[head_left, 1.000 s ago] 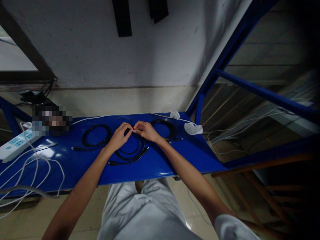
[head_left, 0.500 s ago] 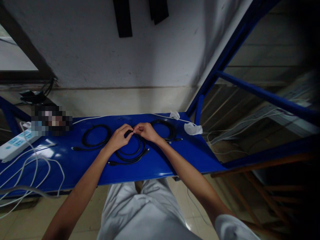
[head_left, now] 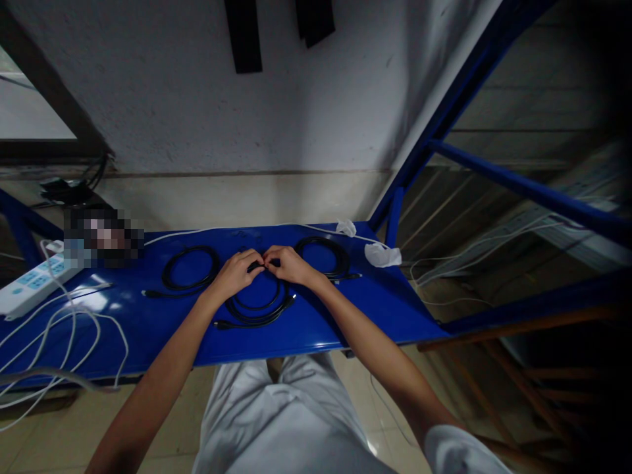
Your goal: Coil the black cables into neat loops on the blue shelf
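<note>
A coiled black cable lies in the middle of the blue table, its two plug ends toward the front. My left hand is closed on the far side of this coil, at its left. Close beside it, my right hand grips the same far part, and the fingertips of both hands nearly meet. The hands partly hide the top of the coil. To the left lies a second black coil, and to the right a third black coil; neither is touched.
A white power strip and loose white cables cover the table's left end. Two crumpled white pieces lie at the back right. A thin white cable runs along the back edge. Blue frame bars stand at right.
Both hands have shifted slightly nearer to me along the coil's far side. Their fingertips have come slightly lower, and the coils lie as before.
</note>
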A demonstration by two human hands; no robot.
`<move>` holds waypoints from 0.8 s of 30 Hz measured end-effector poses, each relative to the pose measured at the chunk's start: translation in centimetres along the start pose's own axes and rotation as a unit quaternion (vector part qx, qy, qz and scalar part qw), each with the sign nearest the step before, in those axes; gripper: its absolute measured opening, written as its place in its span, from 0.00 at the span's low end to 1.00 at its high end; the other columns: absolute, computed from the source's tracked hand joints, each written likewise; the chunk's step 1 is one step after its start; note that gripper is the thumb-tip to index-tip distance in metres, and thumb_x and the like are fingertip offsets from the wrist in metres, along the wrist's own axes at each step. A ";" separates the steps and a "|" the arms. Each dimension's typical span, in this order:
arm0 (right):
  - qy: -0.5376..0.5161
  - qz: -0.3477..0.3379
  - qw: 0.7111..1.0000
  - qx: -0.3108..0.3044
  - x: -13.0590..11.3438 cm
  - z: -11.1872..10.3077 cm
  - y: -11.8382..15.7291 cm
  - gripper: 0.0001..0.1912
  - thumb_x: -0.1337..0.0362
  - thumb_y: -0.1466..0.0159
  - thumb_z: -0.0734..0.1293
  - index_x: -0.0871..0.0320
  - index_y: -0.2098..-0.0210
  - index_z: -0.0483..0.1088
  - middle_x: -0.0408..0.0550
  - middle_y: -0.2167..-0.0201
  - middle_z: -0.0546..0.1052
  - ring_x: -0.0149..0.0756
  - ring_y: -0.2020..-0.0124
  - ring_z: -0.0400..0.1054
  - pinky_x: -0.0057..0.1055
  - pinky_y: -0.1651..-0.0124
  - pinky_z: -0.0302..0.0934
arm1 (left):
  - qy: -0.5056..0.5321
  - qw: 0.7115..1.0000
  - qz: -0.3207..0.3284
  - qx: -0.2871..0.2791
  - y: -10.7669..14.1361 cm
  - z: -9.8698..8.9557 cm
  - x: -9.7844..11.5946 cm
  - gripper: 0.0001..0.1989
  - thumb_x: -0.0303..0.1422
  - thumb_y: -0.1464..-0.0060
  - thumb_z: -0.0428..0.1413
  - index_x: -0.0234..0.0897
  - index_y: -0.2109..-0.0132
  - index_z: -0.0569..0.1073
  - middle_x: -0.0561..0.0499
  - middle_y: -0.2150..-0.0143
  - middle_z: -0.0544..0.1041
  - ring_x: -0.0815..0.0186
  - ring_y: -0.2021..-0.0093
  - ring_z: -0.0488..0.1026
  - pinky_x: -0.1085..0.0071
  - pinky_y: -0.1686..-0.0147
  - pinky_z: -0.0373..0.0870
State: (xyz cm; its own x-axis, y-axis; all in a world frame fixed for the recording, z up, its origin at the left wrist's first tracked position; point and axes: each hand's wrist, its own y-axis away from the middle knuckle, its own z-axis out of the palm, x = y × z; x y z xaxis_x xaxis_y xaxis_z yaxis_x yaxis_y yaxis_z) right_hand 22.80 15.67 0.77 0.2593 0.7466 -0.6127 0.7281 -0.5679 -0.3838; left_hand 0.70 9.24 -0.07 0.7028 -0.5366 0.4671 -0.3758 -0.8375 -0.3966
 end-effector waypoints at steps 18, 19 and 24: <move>0.084 0.030 0.996 0.024 0.2 0.0 0.1 0.07 0.71 0.29 0.69 0.58 0.56 0.81 0.53 0.54 0.83 0.42 0.52 0.77 0.36 0.45 0.68 | -0.073 0.996 -0.004 0.055 0.0 -1.2 0.5 0.02 0.34 0.32 0.59 0.43 0.54 0.77 0.48 0.55 0.83 0.54 0.52 0.80 0.55 0.46 0.73; 0.089 0.033 0.995 0.035 0.3 0.0 0.1 0.06 0.70 0.29 0.69 0.58 0.56 0.81 0.54 0.53 0.83 0.43 0.52 0.77 0.36 0.45 0.68 | -0.080 0.994 -0.012 0.078 0.0 -1.4 0.4 0.04 0.35 0.31 0.58 0.43 0.55 0.77 0.48 0.56 0.83 0.54 0.53 0.80 0.55 0.47 0.73; 0.103 0.049 0.990 0.078 0.8 -0.3 -0.2 0.05 0.69 0.28 0.70 0.58 0.55 0.79 0.55 0.53 0.83 0.44 0.50 0.76 0.41 0.42 0.68 | -0.083 0.971 -0.062 0.217 0.0 -2.6 -0.1 0.09 0.38 0.27 0.54 0.42 0.53 0.78 0.47 0.58 0.83 0.57 0.57 0.79 0.60 0.50 0.74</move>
State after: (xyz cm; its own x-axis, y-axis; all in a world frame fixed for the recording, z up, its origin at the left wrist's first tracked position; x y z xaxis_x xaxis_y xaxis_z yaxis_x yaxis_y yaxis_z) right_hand 23.10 16.46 0.58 0.4598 0.7313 -0.5038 0.5911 -0.6754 -0.4410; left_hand -0.96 9.06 1.97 0.8276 -0.3805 0.4127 -0.0175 -0.7523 -0.6586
